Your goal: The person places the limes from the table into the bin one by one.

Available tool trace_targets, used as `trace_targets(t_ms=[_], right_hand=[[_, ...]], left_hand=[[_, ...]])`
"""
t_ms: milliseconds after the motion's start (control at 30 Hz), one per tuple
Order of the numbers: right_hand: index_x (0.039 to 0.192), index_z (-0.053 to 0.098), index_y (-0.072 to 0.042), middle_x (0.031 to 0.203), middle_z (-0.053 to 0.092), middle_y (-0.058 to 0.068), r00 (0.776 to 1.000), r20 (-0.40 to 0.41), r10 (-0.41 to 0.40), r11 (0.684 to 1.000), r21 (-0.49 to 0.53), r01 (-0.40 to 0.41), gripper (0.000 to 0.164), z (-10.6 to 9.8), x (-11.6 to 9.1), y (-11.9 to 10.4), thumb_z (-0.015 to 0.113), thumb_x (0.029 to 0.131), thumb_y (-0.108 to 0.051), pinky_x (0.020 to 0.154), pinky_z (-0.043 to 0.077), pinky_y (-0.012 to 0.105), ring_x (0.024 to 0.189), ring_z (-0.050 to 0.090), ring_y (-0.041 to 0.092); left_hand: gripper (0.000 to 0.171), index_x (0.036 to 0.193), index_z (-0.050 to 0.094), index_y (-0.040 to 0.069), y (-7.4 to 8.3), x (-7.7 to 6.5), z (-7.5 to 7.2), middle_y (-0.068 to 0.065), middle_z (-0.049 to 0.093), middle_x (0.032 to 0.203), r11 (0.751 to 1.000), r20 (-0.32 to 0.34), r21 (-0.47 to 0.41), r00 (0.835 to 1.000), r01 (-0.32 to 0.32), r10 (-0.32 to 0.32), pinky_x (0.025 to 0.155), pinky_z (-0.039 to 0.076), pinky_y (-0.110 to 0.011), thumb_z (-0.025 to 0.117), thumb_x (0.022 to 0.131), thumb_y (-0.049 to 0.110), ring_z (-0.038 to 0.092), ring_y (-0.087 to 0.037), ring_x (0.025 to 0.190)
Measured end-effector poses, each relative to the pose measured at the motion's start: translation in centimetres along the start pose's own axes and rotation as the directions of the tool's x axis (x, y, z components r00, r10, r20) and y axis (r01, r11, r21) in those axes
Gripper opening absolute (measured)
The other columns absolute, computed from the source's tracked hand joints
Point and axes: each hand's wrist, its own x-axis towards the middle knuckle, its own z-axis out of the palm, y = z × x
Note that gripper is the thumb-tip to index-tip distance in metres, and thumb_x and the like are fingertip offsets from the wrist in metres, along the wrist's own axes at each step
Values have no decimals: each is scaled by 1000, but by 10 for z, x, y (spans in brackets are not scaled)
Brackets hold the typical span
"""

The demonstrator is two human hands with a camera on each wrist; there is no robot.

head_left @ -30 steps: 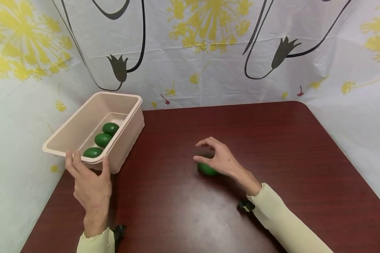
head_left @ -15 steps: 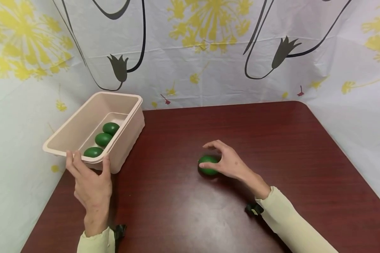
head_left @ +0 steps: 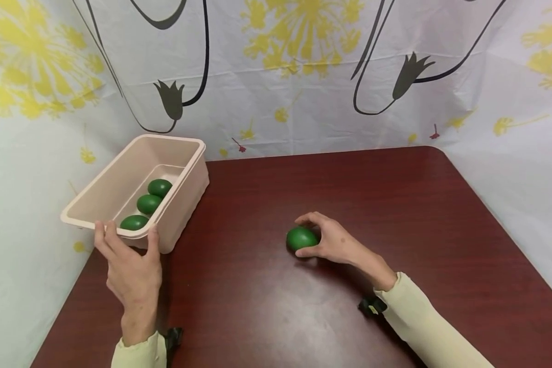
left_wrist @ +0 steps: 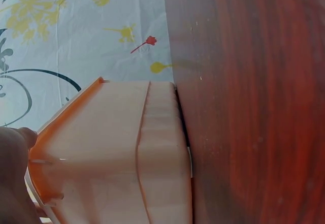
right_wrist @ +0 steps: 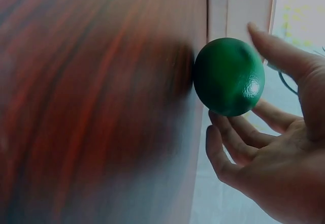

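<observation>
A glossy green egg-shaped object (head_left: pixel 301 238) sits on the table near its middle. My right hand (head_left: pixel 338 244) curves round its right side, thumb on the near side and fingers on the far side. In the right wrist view the fingertips meet the underside of the green object (right_wrist: pixel 228 76) and the thumb lies along its upper right edge. My left hand (head_left: pixel 133 276) grips the near rim of a beige plastic bin (head_left: pixel 184 204), with fingertips over the edge and thumb at its corner. Several similar green objects (head_left: pixel 149 204) lie inside the bin in a row.
The dark red wood table (head_left: pixel 248 306) has a rounded far right corner. A white sheet (head_left: pixel 257 102) printed with yellow and grey flowers hangs behind and beside it. The bin stands at the table's far left edge, close to the sheet.
My right hand has shifted right and come down around the green object, its thumb moving from over the top to the near side. My left hand stays on the bin rim.
</observation>
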Motion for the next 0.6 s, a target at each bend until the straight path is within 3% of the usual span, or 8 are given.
trace_targets(t_ms=[167, 367, 600], right_hand=[[137, 61, -16, 130, 65, 4, 1000, 13, 7, 1000, -27, -7, 62, 2, 1, -1, 89, 82, -26, 88, 56, 37, 111, 68, 23], [138, 60, -17, 129, 66, 4, 999, 33, 11, 997, -72, -9, 67, 1, -1, 0, 91, 80, -28, 91, 56, 40, 116, 66, 23], [141, 58, -16, 132, 67, 6, 999, 49, -10, 997, -79, 14, 73, -1, -3, 0, 93, 77, -19, 95, 56, 43, 118, 66, 24]], left_hand=[[81, 160, 31, 15, -1, 1, -1, 0, 24, 172, 1000, 0, 6, 1000, -2, 2, 67, 43, -69, 56, 98, 62, 64, -55, 96], [81, 160, 31, 15, 0, 1, -1, -1, 23, 173, 1000, 11, 5, 1000, -3, 3, 66, 44, -68, 56, 99, 62, 64, -55, 95], [81, 159, 31, 15, 0, 2, 0, -1, 24, 172, 1000, 5, 1, 1000, -4, 4, 67, 44, -68, 56, 98, 62, 64, -55, 95]])
